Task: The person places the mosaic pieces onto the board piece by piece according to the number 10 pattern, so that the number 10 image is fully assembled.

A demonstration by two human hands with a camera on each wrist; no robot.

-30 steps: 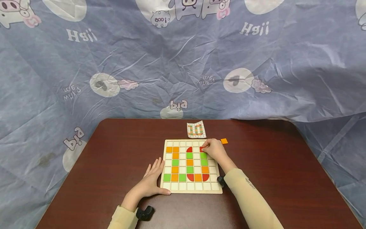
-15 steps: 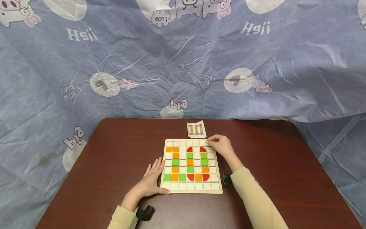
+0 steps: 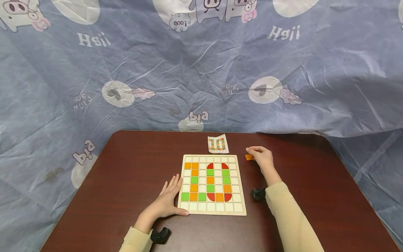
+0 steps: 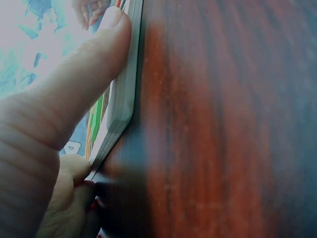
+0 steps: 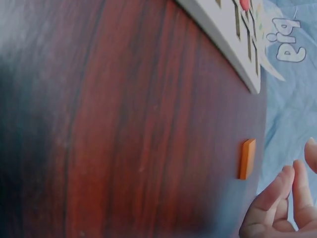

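A pale wooden grid board (image 3: 220, 212) lies on the table, with orange and green square tiles and red quarter-round pieces set in its cells. My left hand (image 3: 168, 199) rests against its front left corner, fingers along the left side. In the left wrist view the thumb (image 4: 94, 64) lies on the board's front edge. Beyond the board's right side, my right hand (image 3: 263, 159) hovers by a loose orange square tile (image 3: 248, 157). The right wrist view shows that tile (image 5: 247, 159) flat on the table, apart from the fingers (image 5: 267, 203), with thumb and fingers separated.
A small paper card (image 3: 218, 144) printed with a coloured grid pattern lies behind the board. The dark wooden table (image 3: 135, 164) runs back to a blue printed cloth (image 3: 176, 70) hanging behind it. Black cameras (image 3: 161, 235) sit on both wrists.
My right hand has let go of the red quarter-round piece in the upper right of the pattern and moved right to the orange tile. The left hand stays at the board's corner.
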